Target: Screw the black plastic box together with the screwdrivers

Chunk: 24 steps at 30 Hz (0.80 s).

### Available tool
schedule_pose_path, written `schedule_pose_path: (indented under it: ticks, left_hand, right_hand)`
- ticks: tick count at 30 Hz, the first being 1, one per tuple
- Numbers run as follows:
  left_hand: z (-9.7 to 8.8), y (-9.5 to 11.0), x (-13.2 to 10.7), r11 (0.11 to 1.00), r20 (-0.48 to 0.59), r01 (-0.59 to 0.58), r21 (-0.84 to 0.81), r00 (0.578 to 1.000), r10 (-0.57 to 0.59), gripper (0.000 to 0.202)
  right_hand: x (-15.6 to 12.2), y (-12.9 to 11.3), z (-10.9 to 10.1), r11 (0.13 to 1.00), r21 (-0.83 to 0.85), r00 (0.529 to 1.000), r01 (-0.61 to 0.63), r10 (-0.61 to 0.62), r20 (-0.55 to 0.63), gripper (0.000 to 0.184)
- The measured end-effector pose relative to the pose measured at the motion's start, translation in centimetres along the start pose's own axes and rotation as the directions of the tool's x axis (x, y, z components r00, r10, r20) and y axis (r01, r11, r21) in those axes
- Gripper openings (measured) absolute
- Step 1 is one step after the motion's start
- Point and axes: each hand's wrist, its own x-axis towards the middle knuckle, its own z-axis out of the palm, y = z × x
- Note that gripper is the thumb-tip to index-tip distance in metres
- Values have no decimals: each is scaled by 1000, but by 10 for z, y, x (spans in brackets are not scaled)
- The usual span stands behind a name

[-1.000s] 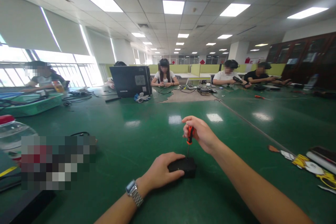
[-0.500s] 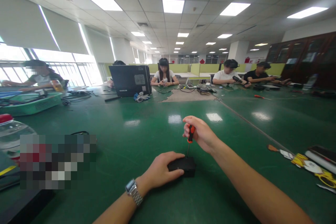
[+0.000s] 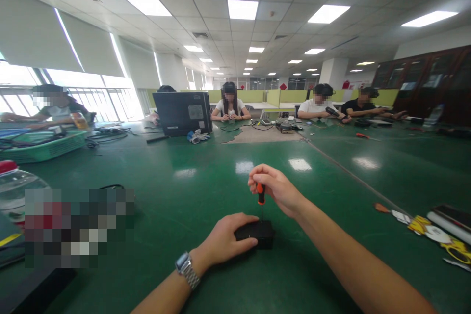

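Black box point(image 3: 262, 234): it lies flat on the green table point(image 3: 154, 206), low between our hands.
Left hand point(image 3: 228, 239): our thumb and fingers hold the box's left end, along its near and far edges.
Right hand point(image 3: 271, 182): our fingers curl narrowly about the handle of the screwdriver point(image 3: 261, 196), its shaft nearly upright, tip at the box's top.
Slip: if we tilt the shaft or press unevenly, the tip could skid into our left forefinger, just beside it.
Twist: a slack left grip could let the box turn.
Green basket point(image 3: 61, 148): it holds dark cables point(image 3: 35, 139).
Red-lidded jar point(image 3: 22, 184): clear-walled; we cannot tell its contents.
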Motion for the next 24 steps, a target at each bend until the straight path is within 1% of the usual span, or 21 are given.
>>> schedule_pose_path:
  ticks: [1, 2, 6, 7, 10, 11, 15, 19, 22, 24]
  left_hand:
    - [0, 0, 0, 1000, 2, 2, 1, 1000, -2, 43]
    - [0, 0, 0, 1000, 3, 4, 0, 1000, -4, 43]
    - [0, 0, 0, 1000, 8, 7, -6, 1000, -7, 45]
    - [0, 0, 0, 1000, 9, 8, -6, 1000, -8, 45]
    - [0, 0, 0, 1000, 8, 10, -2, 1000, -10, 44]
    - [0, 0, 0, 1000, 7, 12, 1, 1000, -12, 44]
    - [0, 0, 0, 1000, 11, 15, 7, 1000, -15, 44]
    - [0, 0, 0, 1000, 7, 14, 1, 1000, -14, 44]
    - [0, 0, 0, 1000, 9, 14, -2, 1000, -14, 44]
    - [0, 0, 0, 1000, 10, 13, -3, 1000, -13, 44]
  right_hand:
    - [0, 0, 0, 1000, -18, 999, 14, -15, -37, 17]
    - [0, 0, -1, 1000, -18, 999, 19, -20, -51, 18]
    - [1, -1, -3, 998, 57, 999, -36, 34, 34, 20]
    - [1, -1, -3, 998, 51, 999, -37, 36, 30, 20]
    - [1, -1, -1, 1000, -7, 997, 21, -21, -68, 20]
    - [1, -1, 0, 999, -10, 996, 32, -33, -78, 19]
    - [2, -2, 1, 999, 49, 999, 19, -17, -47, 15]
    - [3, -2, 0, 1000, -5, 990, -5, 4, -144, 22]
    - [4, -1, -2, 998, 58, 994, -28, 33, -103, 22]
    - [4, 1, -3, 997, 68, 995, -25, 31, -92, 20]
